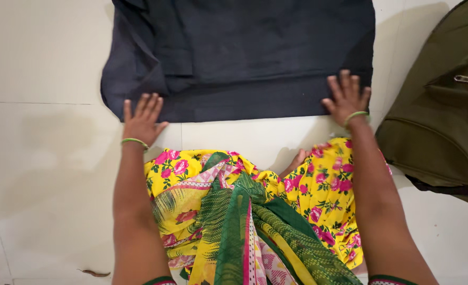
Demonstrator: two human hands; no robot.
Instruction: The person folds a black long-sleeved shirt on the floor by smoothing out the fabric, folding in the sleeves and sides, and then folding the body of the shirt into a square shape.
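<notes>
I see my left hand (141,117) pressed flat, grip spread wide, on the near left corner of the dark cloth (239,55) lying on the floor (44,158). My right hand (346,97), likewise spread, presses its near right corner. An olive bag (440,111) lies just right.

**Count of things on the floor**

There is one dark navy cloth (255,53) and one olive green bag (440,121). Two hands are visible, the left hand (142,119) and the right hand (346,97). Each wrist has one green bangle (134,141), so two bangles together.
</notes>
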